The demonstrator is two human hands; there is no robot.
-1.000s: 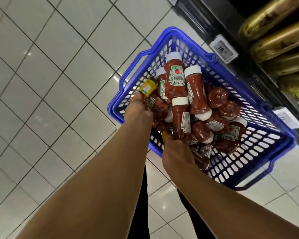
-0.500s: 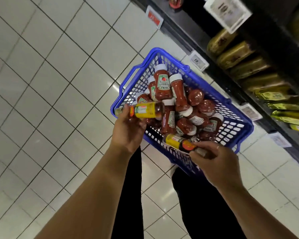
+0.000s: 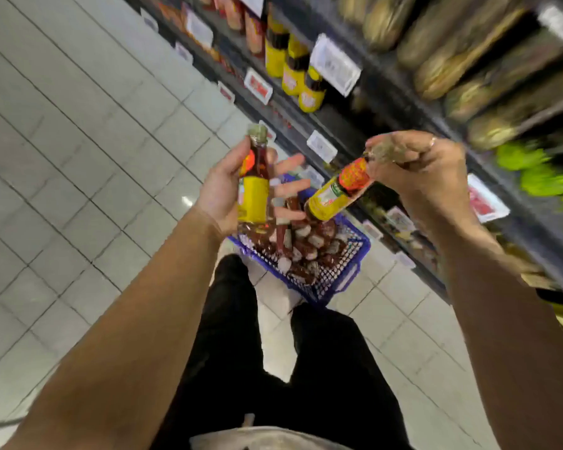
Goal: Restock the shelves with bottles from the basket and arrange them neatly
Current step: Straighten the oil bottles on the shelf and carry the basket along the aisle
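Your left hand cradles a yellow-labelled sauce bottle upright against the palm, thumb curled round its left side while the fingers fan out loosely to the right of it. Your right hand pinches the capped neck of a second yellow-labelled bottle, which hangs tilted with its base pointing down and left. Both bottles carry an orange-red band above the label, and both are raised over the blue basket, clear of its load. That basket sits on the tiled floor just beyond your legs and is piled with red ketchup bottles with white caps, lying every way. Along the right runs the dark shelving: farther off, a row of yellow-labelled dark bottles stands at the shelf edge beside white price tags; nearer, golden packets and blurred green packs fill the shelves.
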